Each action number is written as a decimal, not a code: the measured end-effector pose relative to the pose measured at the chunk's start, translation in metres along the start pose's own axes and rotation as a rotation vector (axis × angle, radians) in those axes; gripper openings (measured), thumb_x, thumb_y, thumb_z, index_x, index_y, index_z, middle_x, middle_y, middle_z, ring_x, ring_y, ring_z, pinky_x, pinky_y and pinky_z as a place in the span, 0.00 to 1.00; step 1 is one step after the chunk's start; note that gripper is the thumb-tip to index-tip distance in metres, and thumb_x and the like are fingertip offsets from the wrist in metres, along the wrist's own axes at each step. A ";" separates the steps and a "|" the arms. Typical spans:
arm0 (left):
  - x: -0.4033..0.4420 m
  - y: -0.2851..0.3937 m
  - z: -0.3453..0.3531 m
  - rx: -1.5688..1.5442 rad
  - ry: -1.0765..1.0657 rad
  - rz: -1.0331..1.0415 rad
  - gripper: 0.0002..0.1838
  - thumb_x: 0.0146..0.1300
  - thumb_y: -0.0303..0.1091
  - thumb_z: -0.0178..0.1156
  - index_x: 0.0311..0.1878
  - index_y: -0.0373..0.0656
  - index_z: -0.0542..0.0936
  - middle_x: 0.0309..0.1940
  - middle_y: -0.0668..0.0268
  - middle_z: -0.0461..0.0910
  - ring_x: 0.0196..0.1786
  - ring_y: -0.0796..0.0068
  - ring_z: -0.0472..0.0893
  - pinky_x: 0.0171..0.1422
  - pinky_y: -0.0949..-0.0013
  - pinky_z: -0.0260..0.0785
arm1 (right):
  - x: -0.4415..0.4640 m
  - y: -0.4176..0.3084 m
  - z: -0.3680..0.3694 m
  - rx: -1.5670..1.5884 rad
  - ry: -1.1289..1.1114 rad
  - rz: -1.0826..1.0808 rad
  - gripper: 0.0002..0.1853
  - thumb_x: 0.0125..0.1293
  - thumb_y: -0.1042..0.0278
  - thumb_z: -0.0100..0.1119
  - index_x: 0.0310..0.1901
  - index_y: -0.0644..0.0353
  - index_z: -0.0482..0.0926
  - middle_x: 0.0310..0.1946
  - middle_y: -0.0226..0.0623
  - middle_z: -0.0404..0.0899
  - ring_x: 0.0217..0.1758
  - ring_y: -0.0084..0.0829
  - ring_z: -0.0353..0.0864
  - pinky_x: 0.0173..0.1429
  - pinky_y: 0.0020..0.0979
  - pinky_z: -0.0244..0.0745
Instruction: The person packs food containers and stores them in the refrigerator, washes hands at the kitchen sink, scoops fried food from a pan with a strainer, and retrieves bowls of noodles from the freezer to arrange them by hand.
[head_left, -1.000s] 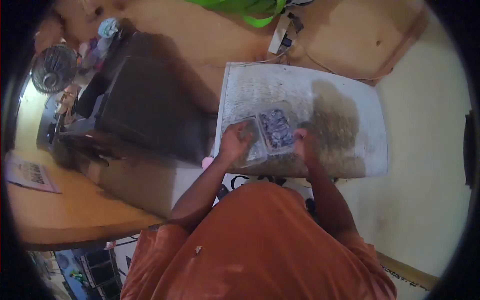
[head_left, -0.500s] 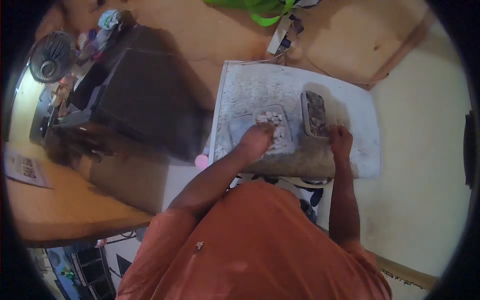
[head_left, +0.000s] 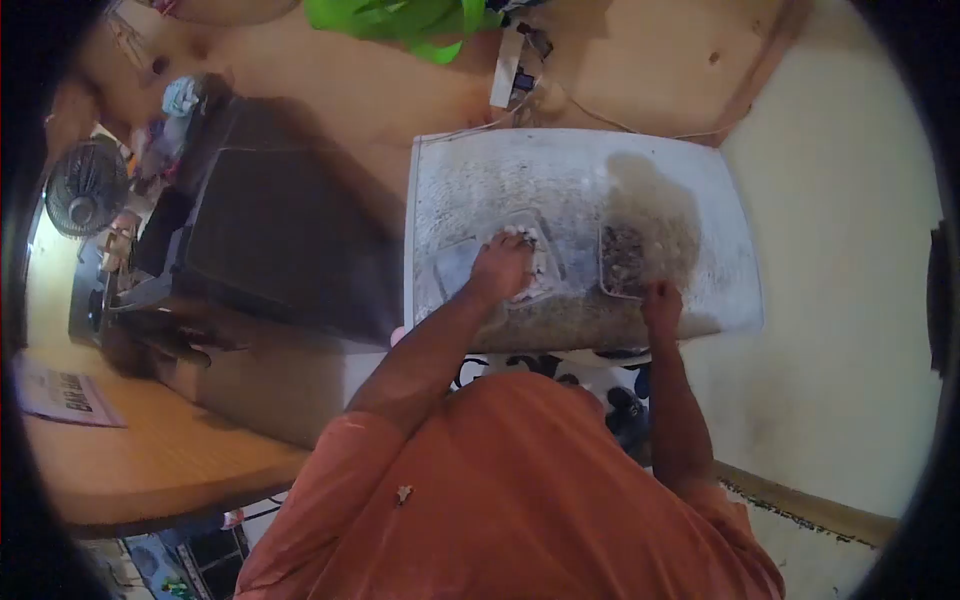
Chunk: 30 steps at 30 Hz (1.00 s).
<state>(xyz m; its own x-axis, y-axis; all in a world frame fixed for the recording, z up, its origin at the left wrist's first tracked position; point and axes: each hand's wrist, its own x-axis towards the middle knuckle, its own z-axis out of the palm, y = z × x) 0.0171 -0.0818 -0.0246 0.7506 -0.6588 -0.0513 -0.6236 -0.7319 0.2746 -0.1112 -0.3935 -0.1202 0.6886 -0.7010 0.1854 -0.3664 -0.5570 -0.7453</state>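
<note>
My left hand (head_left: 503, 266) reaches over a clear plastic container (head_left: 556, 262) of small whitish pieces (head_left: 541, 268). Its fingers are stretched out and lie on the pieces, partly covering them. A flat, pale, translucent lid or tray (head_left: 452, 268) lies just left of this container. My right hand (head_left: 661, 300) is closed, with its fingers pinched together at the near right corner of a second container (head_left: 602, 262). Dark, clumped pieces (head_left: 625, 255) fill that one. What the right fingers hold, if anything, is too small to make out.
Both containers stand on a worn white tabletop (head_left: 500, 170) with a wet dark patch at right. A black box-shaped cabinet (head_left: 290, 220) is to the left, with a fan (head_left: 88, 188) beyond. Behind the table are a power strip (head_left: 507, 68) and a green bag (head_left: 400, 20).
My view has shifted. My left hand has moved farther into the container of whitish pieces, its fingers now stretched. My right hand stays closed near the dark container's corner.
</note>
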 end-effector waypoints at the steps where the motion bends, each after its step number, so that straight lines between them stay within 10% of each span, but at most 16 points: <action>1: 0.002 0.001 0.002 0.027 -0.012 -0.015 0.31 0.48 0.45 0.67 0.57 0.48 0.72 0.61 0.59 0.66 0.64 0.53 0.63 0.62 0.51 0.63 | -0.001 0.000 0.001 -0.043 -0.016 -0.015 0.13 0.61 0.58 0.57 0.32 0.62 0.79 0.22 0.40 0.78 0.24 0.28 0.78 0.31 0.32 0.71; 18: 0.011 0.007 0.005 0.058 -0.053 -0.083 0.43 0.34 0.48 0.75 0.57 0.46 0.69 0.59 0.58 0.63 0.63 0.48 0.61 0.62 0.47 0.61 | -0.009 -0.006 0.000 -0.038 -0.157 0.026 0.15 0.62 0.57 0.56 0.34 0.63 0.79 0.29 0.47 0.80 0.34 0.44 0.80 0.41 0.39 0.73; 27: 0.015 0.004 0.011 -0.169 -0.092 -0.181 0.25 0.47 0.44 0.67 0.49 0.48 0.75 0.60 0.58 0.64 0.65 0.48 0.60 0.62 0.44 0.59 | -0.008 -0.014 -0.004 -0.005 -0.165 -0.016 0.15 0.60 0.59 0.58 0.35 0.65 0.79 0.30 0.47 0.81 0.36 0.38 0.81 0.44 0.35 0.73; 30: 0.012 0.001 0.023 -0.003 0.291 -0.016 0.16 0.49 0.43 0.65 0.39 0.47 0.78 0.50 0.56 0.72 0.55 0.49 0.68 0.58 0.49 0.62 | -0.008 -0.015 -0.004 -0.007 -0.151 -0.075 0.15 0.60 0.58 0.58 0.35 0.64 0.80 0.30 0.47 0.81 0.36 0.38 0.81 0.42 0.35 0.74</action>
<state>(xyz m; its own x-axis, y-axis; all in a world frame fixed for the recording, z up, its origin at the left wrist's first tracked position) 0.0206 -0.0948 -0.0468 0.7916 -0.5694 0.2216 -0.6110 -0.7410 0.2787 -0.1138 -0.3811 -0.1086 0.8004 -0.5825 0.1416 -0.3141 -0.6086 -0.7286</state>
